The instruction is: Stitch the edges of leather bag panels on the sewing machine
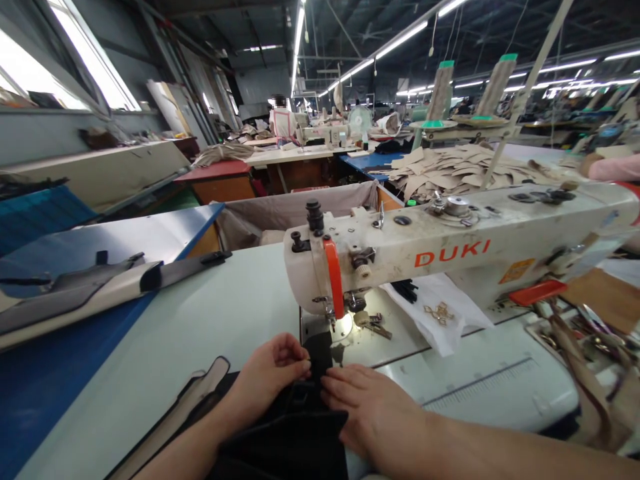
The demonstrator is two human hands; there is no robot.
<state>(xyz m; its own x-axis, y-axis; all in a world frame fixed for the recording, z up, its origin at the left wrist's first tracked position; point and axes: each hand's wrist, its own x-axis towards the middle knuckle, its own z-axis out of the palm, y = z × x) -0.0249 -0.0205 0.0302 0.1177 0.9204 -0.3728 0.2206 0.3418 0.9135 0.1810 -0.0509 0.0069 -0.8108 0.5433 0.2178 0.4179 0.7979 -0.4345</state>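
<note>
Black fabric, one piece; two hands

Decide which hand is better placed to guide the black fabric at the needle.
Probably the left hand: it pinches the black fabric just before the needle, while the right hand lies flat beside it.

Long tube lights run under a dark roof. Bright windows line the left wall; worktables stretch beyond.
</note>
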